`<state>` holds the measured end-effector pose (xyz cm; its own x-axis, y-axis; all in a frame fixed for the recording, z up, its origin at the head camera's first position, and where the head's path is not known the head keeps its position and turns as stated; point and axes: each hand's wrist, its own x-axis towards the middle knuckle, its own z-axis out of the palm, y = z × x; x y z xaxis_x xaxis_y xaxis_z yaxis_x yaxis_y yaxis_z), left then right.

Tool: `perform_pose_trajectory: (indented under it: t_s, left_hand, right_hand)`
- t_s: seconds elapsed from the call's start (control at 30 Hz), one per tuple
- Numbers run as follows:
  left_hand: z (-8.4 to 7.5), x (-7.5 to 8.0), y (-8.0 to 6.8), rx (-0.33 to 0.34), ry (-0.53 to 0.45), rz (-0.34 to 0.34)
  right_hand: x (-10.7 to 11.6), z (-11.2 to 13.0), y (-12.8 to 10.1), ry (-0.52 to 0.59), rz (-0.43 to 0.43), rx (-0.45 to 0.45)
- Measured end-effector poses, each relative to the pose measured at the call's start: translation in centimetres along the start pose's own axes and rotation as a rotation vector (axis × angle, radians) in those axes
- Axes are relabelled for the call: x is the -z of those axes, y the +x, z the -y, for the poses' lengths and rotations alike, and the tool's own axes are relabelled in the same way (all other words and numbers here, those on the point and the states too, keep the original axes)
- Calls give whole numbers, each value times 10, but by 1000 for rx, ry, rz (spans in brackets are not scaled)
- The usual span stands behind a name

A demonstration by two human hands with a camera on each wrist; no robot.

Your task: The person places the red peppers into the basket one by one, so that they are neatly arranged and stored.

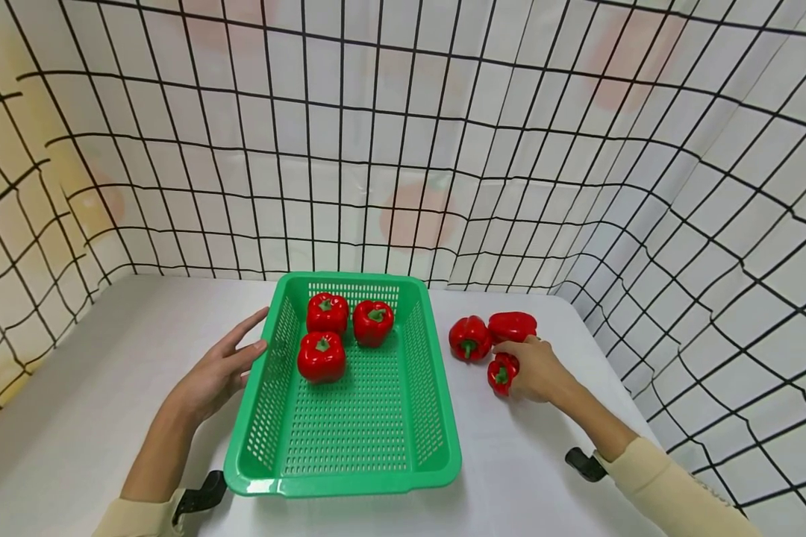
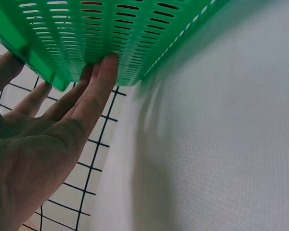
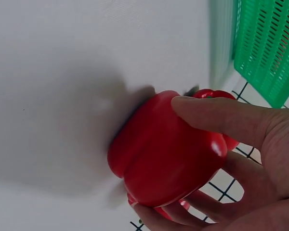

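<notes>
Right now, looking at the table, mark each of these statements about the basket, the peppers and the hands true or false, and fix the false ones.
1. Three red peppers lie in the green basket. True.
2. The right hand grips a pepper on the table. True.
3. The left hand holds a pepper. False: its straight fingers touch the basket's side.
4. The basket is blue. False: it is green.
5. Three peppers sit outside the basket. True.

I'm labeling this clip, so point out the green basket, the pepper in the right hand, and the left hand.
green basket (image 1: 349,485): head view, near rim.
held pepper (image 3: 164,149): right wrist view, glossy side.
left hand (image 1: 218,373): head view, back of hand, fingers touching basket wall.
</notes>
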<state>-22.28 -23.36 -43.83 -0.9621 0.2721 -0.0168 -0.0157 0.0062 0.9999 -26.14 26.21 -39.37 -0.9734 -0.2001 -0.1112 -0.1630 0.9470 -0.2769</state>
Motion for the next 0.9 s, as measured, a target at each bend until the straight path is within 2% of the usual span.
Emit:
perform_pose_trajectory:
  t_s: [0.3,0.9]
  left_hand:
    - [0,0,0,3,2,4]
    - [0,0,0,2,3,-2]
  right_hand:
    - [0,-3,-2,22,-18,3]
    - [19,4,-7,18,-47,54]
